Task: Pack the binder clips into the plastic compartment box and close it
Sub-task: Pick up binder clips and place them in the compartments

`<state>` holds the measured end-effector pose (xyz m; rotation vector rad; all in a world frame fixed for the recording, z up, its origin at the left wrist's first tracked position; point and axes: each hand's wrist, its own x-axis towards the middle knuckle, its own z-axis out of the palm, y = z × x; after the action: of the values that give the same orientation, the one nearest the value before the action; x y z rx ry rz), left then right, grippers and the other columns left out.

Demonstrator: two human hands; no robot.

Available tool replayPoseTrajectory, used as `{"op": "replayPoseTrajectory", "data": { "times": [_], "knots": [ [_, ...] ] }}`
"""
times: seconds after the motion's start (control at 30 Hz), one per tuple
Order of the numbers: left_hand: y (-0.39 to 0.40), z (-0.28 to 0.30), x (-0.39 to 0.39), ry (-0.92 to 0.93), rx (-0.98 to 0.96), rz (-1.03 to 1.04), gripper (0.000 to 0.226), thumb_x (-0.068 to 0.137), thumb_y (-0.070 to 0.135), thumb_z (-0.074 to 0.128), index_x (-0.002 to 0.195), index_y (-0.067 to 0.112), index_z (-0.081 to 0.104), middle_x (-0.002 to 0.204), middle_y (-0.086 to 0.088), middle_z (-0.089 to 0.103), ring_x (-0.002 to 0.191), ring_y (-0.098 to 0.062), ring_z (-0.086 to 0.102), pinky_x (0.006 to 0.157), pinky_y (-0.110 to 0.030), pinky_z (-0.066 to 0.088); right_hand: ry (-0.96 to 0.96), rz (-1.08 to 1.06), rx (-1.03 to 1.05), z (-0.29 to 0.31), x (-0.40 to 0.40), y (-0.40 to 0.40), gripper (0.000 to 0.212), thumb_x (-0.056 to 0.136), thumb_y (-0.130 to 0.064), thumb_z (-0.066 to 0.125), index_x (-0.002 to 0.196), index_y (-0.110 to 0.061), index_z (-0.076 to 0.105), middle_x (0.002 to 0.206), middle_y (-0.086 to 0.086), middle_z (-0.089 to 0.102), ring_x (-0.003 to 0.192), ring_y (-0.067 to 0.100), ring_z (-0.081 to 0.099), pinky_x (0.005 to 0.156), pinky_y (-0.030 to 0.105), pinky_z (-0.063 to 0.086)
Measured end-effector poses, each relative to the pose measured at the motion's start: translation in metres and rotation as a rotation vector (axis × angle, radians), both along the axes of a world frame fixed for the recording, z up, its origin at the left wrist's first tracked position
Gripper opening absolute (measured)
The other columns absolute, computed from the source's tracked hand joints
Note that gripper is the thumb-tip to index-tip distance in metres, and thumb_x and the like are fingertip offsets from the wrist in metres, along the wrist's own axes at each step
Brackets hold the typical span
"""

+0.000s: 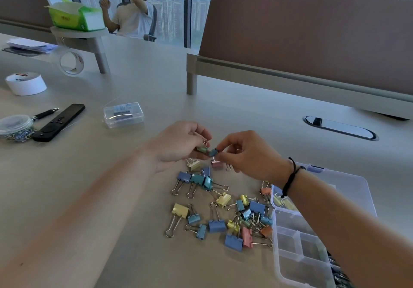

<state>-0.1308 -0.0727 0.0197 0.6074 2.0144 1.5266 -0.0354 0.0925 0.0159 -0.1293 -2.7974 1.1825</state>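
Several coloured binder clips (220, 211) lie scattered on the table in front of me. The clear plastic compartment box (297, 252) sits open at the lower right, partly under my right forearm, with a few yellow clips in a near compartment. My left hand (178, 147) pinches a small green binder clip (202, 148) above the pile. My right hand (250, 156) pinches a small blue binder clip (213, 152) right beside it, and a pink clip (216, 163) shows just below its fingers. The two held clips touch or nearly touch.
A small clear lidded case (123, 114), a black remote (59, 122), a tub of paper clips (15, 126) and tape rolls (25, 83) lie at the left. A desk divider (312, 42) stands behind, with a cable grommet (339, 128). Another person sits far back.
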Motion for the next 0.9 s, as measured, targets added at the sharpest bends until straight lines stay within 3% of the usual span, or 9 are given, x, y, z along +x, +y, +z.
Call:
{"op": "replayPoseTrajectory", "data": {
  "times": [0.13,0.33,0.6,0.73,0.8,0.9],
  "knots": [
    [-0.001,0.007,0.002,-0.241,0.119,-0.016,0.012,0.096,-0.004,0.052,0.102,-0.002,0.063,0.102,-0.027,0.066,0.080,-0.023,0.072,0.065,-0.024,0.060,0.022,-0.031,-0.079,0.008,0.003,-0.006,0.011,0.085,-0.024,0.074,0.086,-0.014,0.074,0.047,-0.010,0.060,0.041,0.002,0.050,0.049,0.015,0.042],
    [-0.006,0.009,0.005,-0.287,0.046,-0.186,0.025,0.088,-0.005,0.065,0.113,-0.007,0.063,0.105,-0.023,0.073,0.092,-0.025,0.074,0.077,-0.026,0.061,0.016,-0.056,-0.058,0.010,0.006,-0.013,0.018,0.082,-0.027,0.077,0.080,-0.010,0.074,0.052,-0.001,0.064,0.042,0.004,0.052,0.049,0.021,0.045],
    [-0.008,0.012,0.010,-0.154,-0.089,-0.252,0.019,0.088,-0.001,0.067,0.107,-0.002,0.065,0.076,-0.012,0.070,0.061,-0.014,0.065,0.052,-0.019,0.054,-0.040,-0.087,-0.193,0.012,0.029,-0.006,0.033,0.067,-0.025,0.087,0.083,-0.008,0.064,0.059,0.005,0.070,0.052,0.014,0.065,0.057,0.030,0.058],
    [-0.006,0.015,0.017,-0.137,-0.104,-0.297,0.022,0.090,-0.001,0.065,0.111,0.005,0.063,0.070,-0.010,0.062,0.053,-0.014,0.045,0.036,-0.018,0.034,-0.115,-0.029,-0.101,0.018,0.045,0.003,0.022,0.071,-0.013,0.085,0.084,-0.011,0.067,0.068,0.005,0.073,0.056,0.015,0.067,0.060,0.033,0.059],
    [-0.003,0.015,0.022,-0.128,-0.128,-0.313,0.021,0.092,-0.002,0.061,0.110,0.008,0.065,0.069,-0.006,0.064,0.048,-0.009,0.043,0.033,-0.016,0.028,-0.119,-0.009,-0.041,0.019,0.053,0.005,0.017,0.072,-0.014,0.085,0.083,-0.014,0.071,0.073,0.004,0.074,0.065,0.022,0.070,0.068,0.037,0.059],
    [0.005,0.012,0.034,-0.097,-0.192,-0.331,0.018,0.095,-0.002,0.052,0.102,0.002,0.069,0.072,-0.007,0.066,0.042,-0.008,0.041,0.031,-0.016,0.024,-0.120,0.014,-0.003,0.021,0.064,0.008,0.013,0.074,-0.016,0.084,0.083,-0.017,0.074,0.075,0.000,0.075,0.071,0.019,0.072,0.073,0.034,0.060]
  ]
}}
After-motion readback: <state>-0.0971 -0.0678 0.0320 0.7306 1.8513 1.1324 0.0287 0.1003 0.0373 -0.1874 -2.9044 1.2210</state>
